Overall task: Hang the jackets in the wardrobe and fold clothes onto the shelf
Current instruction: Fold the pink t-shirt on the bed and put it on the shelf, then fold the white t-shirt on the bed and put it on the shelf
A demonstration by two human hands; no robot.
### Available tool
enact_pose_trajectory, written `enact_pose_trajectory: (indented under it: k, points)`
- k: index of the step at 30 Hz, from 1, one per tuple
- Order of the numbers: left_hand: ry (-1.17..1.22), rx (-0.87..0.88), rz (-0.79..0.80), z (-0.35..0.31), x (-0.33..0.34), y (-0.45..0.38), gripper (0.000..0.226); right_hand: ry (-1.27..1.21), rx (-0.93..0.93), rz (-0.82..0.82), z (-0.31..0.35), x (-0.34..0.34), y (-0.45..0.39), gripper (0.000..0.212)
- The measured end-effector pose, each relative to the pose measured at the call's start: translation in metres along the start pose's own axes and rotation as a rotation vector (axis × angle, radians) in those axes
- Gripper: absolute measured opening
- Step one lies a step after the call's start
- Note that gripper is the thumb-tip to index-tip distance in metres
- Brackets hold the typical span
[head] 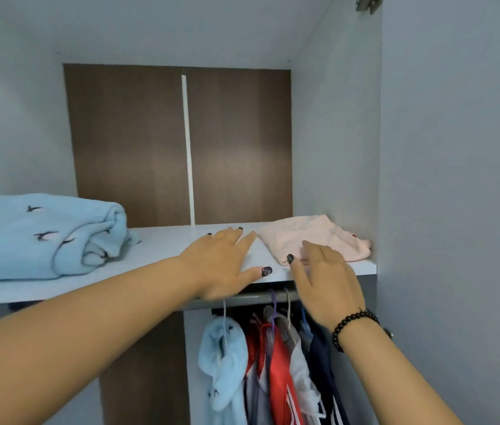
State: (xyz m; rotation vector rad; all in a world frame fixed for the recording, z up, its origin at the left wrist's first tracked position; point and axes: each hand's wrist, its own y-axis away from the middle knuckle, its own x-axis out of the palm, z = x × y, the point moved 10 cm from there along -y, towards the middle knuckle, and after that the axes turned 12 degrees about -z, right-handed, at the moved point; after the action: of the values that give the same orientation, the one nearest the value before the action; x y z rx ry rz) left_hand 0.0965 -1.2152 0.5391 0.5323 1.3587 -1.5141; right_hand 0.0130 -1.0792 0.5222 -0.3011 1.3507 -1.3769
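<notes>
My left hand [224, 262] lies flat and open on the shelf [162, 243]; my right hand [325, 280], fingers loose and holding nothing, hovers at the pink fold [313, 237] by the right wall; I'd press it flat, edges square.

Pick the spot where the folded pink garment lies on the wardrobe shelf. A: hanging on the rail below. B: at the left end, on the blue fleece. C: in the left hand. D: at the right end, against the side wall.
D: the folded pink garment lies at the shelf's right end against the side wall, the right hand over its front edge.
</notes>
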Motion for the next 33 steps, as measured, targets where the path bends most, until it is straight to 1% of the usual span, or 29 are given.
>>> enact_pose_trajectory:
  k: [3,6,9,13,17,21,24,29,33]
  points:
    - [-0.071,-0.038,0.005,0.014,-0.02,0.059,0.076,-0.063,-0.08,0.04,0.035,-0.005,0.029,0.052]
    - [-0.09,-0.097,0.022,0.029,-0.035,0.122,0.073,-0.105,-0.166,0.154,0.078,-0.001,0.064,0.054]
    - [-0.182,-0.143,0.021,0.042,-0.054,0.186,0.072,-0.117,-0.279,0.274,0.126,0.001,0.1,0.057]
    - [-0.246,-0.248,0.049,0.058,-0.079,0.275,0.071,-0.118,-0.405,0.379,0.191,-0.006,0.151,0.059]
    - [-0.212,-0.351,0.094,0.061,-0.1,0.372,0.071,-0.17,-0.491,0.461,0.254,-0.021,0.217,0.059]
    - [-0.138,-0.446,0.159,0.052,-0.118,0.472,0.069,-0.239,-0.494,0.568,0.305,-0.045,0.292,0.06]
    - [-0.12,-0.521,0.222,0.041,-0.127,0.549,0.069,-0.273,-0.538,0.661,0.341,-0.067,0.351,0.06]
    - [-0.071,-0.669,0.317,0.015,-0.142,0.665,0.072,-0.359,-0.611,0.797,0.388,-0.104,0.435,0.061]
    - [-0.001,-0.839,0.356,-0.01,-0.156,0.741,0.075,-0.451,-0.653,0.923,0.417,-0.126,0.494,0.062]
